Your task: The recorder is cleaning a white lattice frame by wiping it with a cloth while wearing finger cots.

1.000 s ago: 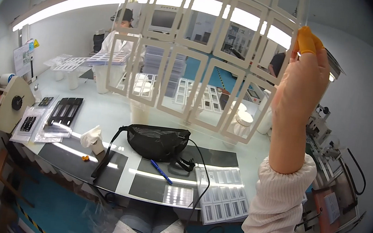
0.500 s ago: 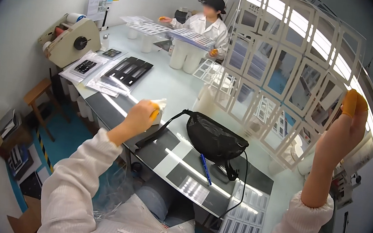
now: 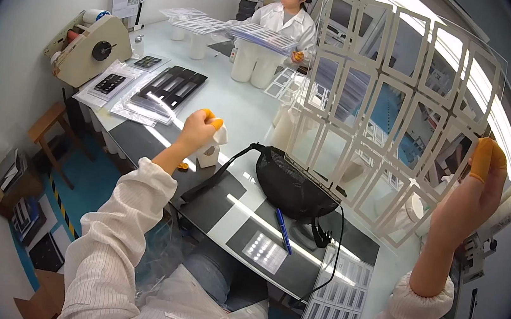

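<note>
My right hand [image 3: 481, 181], with orange finger covers, pinches the right edge of a large clear sheet [image 3: 414, 90] printed with rows of pale rectangular frames. The sheet stands raised and tilted over the right side of the table, and reflections show in it. My left hand [image 3: 196, 132], also with orange finger covers, is closed on a crumpled white wipe [image 3: 223, 135], well left of the sheet. Just below that hand are a small white box [image 3: 207, 156] and an orange item [image 3: 183, 166]. A black mesh pouch [image 3: 287, 186] with a strap lies under the sheet's lower edge.
A blue pen [image 3: 283, 232] and another printed sheet [image 3: 341, 291] lie near the table's front edge. Black panels [image 3: 171, 90] and a beige roller machine [image 3: 90, 53] are at the left. Across the table, a co-worker [image 3: 287, 23] stands behind sheets stacked on white cylinders [image 3: 254, 64].
My left hand has risen slightly with the wipe, uncovering the white box and orange item. The sheet has tilted a little and my right hand sits slightly lower.
</note>
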Demonstrator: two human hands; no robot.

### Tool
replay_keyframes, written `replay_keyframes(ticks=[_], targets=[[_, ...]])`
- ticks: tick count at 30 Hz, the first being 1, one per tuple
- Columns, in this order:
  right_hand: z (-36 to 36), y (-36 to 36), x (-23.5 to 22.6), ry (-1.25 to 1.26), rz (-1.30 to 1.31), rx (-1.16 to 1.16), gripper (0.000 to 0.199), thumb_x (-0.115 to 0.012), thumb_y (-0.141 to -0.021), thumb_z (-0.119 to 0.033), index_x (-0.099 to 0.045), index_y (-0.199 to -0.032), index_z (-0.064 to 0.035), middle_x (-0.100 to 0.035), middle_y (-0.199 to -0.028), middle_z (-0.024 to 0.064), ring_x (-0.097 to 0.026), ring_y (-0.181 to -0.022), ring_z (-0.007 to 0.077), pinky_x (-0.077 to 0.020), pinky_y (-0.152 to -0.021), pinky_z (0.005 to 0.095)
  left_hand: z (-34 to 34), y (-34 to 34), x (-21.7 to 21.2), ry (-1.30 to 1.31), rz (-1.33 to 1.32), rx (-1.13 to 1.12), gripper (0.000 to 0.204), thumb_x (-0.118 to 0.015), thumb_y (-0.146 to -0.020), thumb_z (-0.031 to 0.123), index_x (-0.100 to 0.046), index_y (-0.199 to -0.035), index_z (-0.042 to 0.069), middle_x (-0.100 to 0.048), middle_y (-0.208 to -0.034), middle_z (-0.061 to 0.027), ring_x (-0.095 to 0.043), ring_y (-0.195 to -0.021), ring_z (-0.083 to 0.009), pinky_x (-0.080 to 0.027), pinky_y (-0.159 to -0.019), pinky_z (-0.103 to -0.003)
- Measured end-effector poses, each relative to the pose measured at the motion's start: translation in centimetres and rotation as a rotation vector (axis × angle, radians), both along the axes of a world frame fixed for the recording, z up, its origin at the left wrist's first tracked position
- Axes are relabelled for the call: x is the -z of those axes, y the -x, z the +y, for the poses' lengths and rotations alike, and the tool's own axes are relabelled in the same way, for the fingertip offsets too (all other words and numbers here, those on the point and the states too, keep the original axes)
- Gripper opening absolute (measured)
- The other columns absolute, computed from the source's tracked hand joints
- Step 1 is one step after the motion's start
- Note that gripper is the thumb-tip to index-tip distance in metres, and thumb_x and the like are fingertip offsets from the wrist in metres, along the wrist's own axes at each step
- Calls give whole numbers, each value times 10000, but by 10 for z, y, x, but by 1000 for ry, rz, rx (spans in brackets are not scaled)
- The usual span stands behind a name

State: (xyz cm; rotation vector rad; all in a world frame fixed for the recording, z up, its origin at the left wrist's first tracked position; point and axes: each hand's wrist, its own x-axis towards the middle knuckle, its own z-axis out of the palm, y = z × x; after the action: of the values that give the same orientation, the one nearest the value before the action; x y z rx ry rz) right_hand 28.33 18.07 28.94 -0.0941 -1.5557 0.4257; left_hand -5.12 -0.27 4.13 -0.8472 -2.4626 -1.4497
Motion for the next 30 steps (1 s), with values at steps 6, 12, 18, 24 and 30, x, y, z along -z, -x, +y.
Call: replay_keyframes(ticks=[6, 12, 18, 24, 30], targets=[[4, 3, 5, 24, 8, -31, 253, -413, -828, 5, -558, -1035, -2, -562, -928, 48, -519, -824, 89, -403, -802, 212, -40, 18, -17, -884, -817, 366, 85, -538, -802, 97, -549, -846, 25, -569, -823, -86, -537, -720, -158, -468, -642, -311], [2, -5, -5, 145, 45, -56, 250, -428, -842, -19, -552, -1057, 9, -553, -960, 45, -513, -868, 93, -389, -838, 214, -27, -5, 2, 124, 135, -26, 194, -587, -780, 175, -590, -860, -1, -592, -784, -184, -593, -684, -325, -468, -639, -371], [3, -11, -32, 183, 218, -230, 247, -423, -788, -7, -595, -966, -2, -484, -718, -11, -367, -551, 23, -291, -484, 145, -22, -30, 15, 549, 512, 58, 169, -550, -753, 73, -588, -917, 58, -525, -829, -131, -580, -747, -322, -477, -644, -377], [-6, -14, -46, 169, 266, -226, 238, -420, -776, -23, -567, -960, 10, -489, -712, 0, -345, -520, 18, -293, -465, 164, -27, -27, 26, 598, 565, 45, 140, -552, -716, 26, -574, -854, 21, -522, -815, -122, -579, -744, -286, -475, -635, -367], [-10, -17, -54, 203, 338, -287, 273, -432, -776, -8, -536, -1026, 32, -504, -846, 48, -434, -725, 78, -355, -682, 191, -18, -57, -26, 370, 527, 118, 239, -496, -759, -2, -587, -980, 5, -525, -834, -149, -570, -707, -309, -458, -620, -371]])
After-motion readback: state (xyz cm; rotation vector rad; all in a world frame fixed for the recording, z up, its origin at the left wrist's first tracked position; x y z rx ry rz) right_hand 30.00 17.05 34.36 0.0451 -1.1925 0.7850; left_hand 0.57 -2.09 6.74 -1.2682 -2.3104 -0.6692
